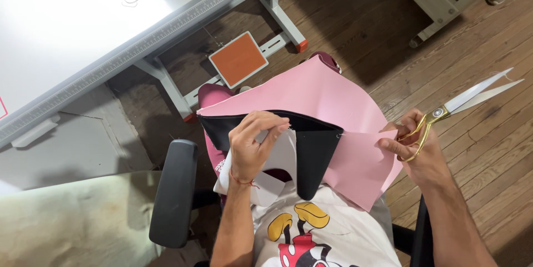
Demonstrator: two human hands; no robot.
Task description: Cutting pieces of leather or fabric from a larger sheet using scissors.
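Bare forearms, thin red thread bracelet (pixel 242 181) on left wrist, white T-shirt (pixel 327 233) with red, yellow, black cartoon print, possibly maroon trousers (pixel 214 96).

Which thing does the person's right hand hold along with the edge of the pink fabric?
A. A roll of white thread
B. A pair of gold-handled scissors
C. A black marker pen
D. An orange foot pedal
B: the right hand has its fingers through the gold loops of the scissors, blades pointing up and away, while it pinches the pink fabric.
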